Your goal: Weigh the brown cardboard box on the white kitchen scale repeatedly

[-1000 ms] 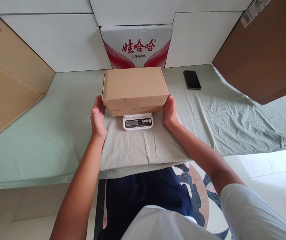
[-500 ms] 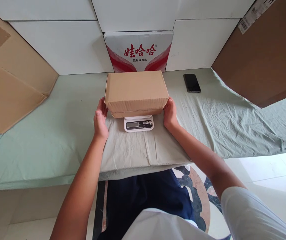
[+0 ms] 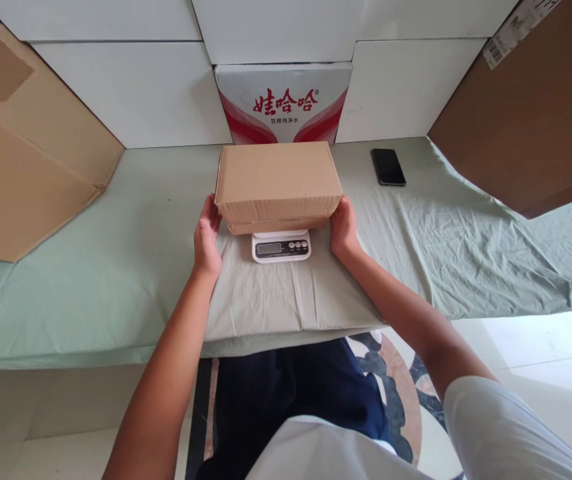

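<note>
Hands moved in a bit: left hand (image 3: pixel 207 235) and right hand (image 3: pixel 343 227) now press flat on both ends of the plain brown cardboard box (image 3: pixel 278 181), which sits on the small white digital scale (image 3: pixel 281 246). Looks like they're steadying it. Scale readout's too dim to read, and its platform is hidden.

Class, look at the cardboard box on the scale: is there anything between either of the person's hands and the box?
Nothing visible. The left hand lies against the left end of the cardboard box and the right hand against its right end. The box sits on the white scale, whose display stays uncovered in front.
</note>
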`<state>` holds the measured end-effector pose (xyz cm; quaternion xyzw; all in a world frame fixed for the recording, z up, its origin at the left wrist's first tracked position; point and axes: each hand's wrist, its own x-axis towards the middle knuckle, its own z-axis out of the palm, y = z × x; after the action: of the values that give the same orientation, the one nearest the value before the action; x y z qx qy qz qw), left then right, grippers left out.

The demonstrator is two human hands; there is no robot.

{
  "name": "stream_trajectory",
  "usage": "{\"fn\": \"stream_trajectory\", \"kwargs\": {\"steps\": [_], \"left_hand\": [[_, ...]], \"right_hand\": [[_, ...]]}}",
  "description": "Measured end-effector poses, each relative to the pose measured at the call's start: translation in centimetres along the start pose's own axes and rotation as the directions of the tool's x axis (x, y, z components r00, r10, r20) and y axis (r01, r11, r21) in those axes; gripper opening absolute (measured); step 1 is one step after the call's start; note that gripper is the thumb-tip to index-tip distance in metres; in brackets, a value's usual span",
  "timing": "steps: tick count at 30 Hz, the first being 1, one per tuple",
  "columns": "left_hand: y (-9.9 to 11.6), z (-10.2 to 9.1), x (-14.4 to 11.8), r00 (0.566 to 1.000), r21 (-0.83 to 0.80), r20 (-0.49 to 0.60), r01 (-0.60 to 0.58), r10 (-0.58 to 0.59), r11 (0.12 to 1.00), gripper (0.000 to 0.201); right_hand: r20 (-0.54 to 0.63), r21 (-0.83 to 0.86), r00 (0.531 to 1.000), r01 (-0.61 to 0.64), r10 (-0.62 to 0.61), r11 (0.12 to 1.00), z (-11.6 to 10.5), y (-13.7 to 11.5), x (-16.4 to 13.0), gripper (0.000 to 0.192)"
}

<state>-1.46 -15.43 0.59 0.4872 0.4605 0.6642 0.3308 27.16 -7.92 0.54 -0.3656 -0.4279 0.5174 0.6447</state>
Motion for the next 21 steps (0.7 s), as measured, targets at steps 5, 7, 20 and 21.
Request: {"fn": "stream_trajectory", "kwargs": {"steps": [5,7,20,21], "left_hand": [[0.02,0.23,-0.01,1.0,0.007,-0.005,0.01,-0.01,1.0,0.091],[-0.01,0.28,-0.04,1.0,0.003,-0.002,0.007,-0.007,1.0,0.09],[-0.21,0.62,-0.16,1.0,0.0,0.021,-0.019,0.019,1.0,0.085],[-0.18,0.64,-0.18,1.0,-0.001,0.021,-0.019,0.019,1.0,0.084]], "right_hand": [[-0.01,0.005,1.0,0.006,-0.006,1.0,-0.09,0.32,0.15,0.04],[-0.008,0.011,1.0,0.003,-0.003,1.0,-0.08,0.36,0.16,0.039],[0.004,0.018,1.0,-0.03,0.03,0.999,0.02,0.26,-0.12,0.035],[0.008,0.009,1.0,-0.029,0.029,1.0,-0.01,0.3,-0.13,0.035]]}}
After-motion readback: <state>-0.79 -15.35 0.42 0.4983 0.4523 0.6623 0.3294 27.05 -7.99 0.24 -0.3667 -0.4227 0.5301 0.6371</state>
